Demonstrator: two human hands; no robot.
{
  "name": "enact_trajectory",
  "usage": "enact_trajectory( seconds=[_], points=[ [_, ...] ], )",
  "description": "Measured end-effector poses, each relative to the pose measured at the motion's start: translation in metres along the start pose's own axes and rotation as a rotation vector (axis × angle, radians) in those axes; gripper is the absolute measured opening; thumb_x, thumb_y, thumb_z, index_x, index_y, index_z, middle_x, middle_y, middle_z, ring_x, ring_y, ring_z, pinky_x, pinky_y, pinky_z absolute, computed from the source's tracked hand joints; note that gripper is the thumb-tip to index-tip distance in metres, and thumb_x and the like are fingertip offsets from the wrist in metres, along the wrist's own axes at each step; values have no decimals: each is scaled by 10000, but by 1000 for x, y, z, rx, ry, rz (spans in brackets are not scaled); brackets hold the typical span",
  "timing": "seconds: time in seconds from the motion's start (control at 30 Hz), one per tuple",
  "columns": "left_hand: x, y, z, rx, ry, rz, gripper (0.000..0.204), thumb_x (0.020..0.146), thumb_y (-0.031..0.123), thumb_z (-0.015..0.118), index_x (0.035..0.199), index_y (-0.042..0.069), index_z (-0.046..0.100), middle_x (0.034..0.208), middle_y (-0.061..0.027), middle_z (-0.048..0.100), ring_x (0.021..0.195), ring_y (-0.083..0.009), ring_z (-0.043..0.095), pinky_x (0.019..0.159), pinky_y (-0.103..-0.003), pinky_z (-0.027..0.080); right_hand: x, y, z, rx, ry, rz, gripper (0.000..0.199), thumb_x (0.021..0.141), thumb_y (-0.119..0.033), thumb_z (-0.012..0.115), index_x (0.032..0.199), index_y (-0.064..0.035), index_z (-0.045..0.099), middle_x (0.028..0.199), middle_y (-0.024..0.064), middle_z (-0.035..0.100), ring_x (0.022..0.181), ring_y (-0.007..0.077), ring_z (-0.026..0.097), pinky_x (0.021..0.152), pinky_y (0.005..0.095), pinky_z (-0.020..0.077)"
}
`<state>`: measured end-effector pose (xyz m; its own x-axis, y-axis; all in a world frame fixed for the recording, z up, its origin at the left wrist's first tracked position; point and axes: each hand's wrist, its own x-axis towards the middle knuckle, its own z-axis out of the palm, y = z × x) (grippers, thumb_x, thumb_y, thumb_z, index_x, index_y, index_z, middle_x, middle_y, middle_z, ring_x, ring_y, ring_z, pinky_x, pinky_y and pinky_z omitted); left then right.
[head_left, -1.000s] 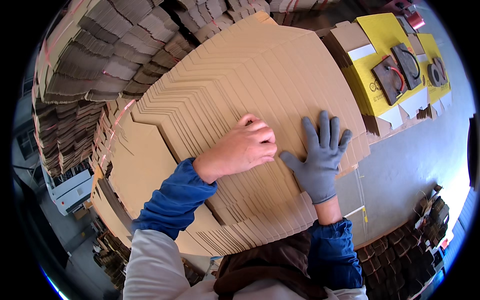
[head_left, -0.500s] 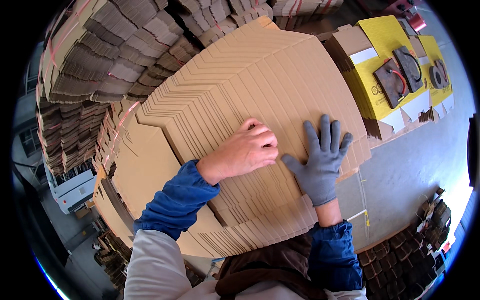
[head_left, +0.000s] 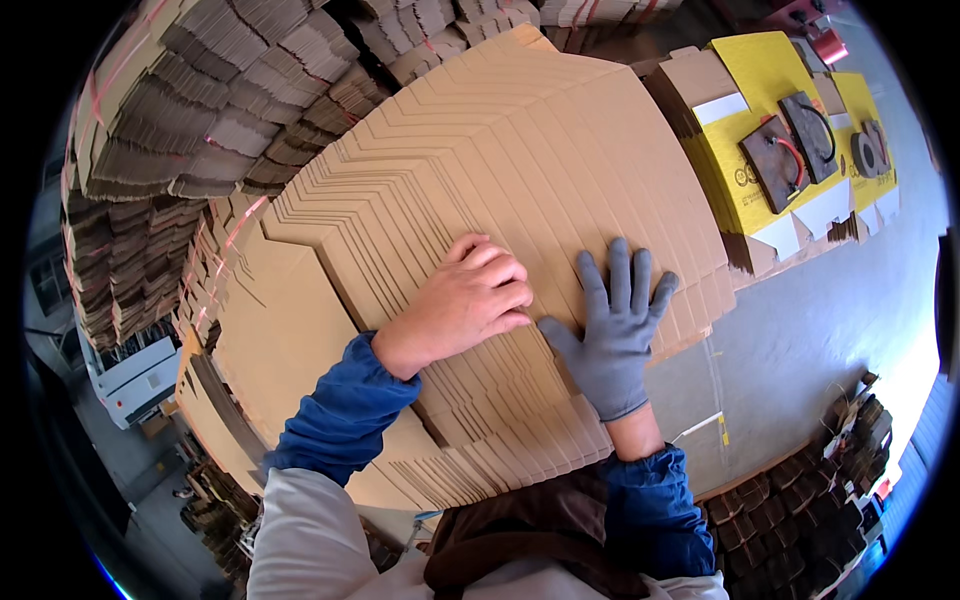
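Observation:
Flat brown cardboard sheets [head_left: 590, 130] lie fanned out in a wide overlapping stack in front of me, their creased edges forming stepped rows. My left hand [head_left: 465, 300], bare below a blue sleeve cover, rests near the middle of the fan. Its fingers are curled in, and the fingertips are hidden, so what they may pinch cannot be made out. To its right, my right hand [head_left: 610, 335] wears a grey glove. It lies flat on the sheets with fingers spread, close to the right part of the fan.
Tall strapped bundles of cardboard [head_left: 230, 110] stand behind and to the left. At the right are yellow-topped carton stacks [head_left: 730, 120] bearing dark handled plates [head_left: 775, 165] and a black tape roll [head_left: 868, 155]. Dark bundles [head_left: 800, 530] sit on the floor [head_left: 770, 350] at lower right.
Both hands have shifted a little to the left over the cardboard. The left fingers stay curled and the gloved right fingers stay spread. The whole view has also drifted slightly.

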<state>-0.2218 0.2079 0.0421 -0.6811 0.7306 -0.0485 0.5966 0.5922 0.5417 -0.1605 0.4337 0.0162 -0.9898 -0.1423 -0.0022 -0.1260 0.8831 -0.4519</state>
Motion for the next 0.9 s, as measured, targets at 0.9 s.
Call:
enact_trajectory(
  seconds=[0.9],
  points=[
    [-3, -2, 1, 26, -19, 32, 216, 842, 305, 826, 929, 171, 681, 1048, 22, 592, 1121, -216, 551, 1128, -485, 371, -2, 3, 2, -5, 8, 6, 805, 810, -509, 805, 1482, -132, 572, 1593, 229, 438, 1472, 491, 368, 1193, 758, 144]
  ],
)
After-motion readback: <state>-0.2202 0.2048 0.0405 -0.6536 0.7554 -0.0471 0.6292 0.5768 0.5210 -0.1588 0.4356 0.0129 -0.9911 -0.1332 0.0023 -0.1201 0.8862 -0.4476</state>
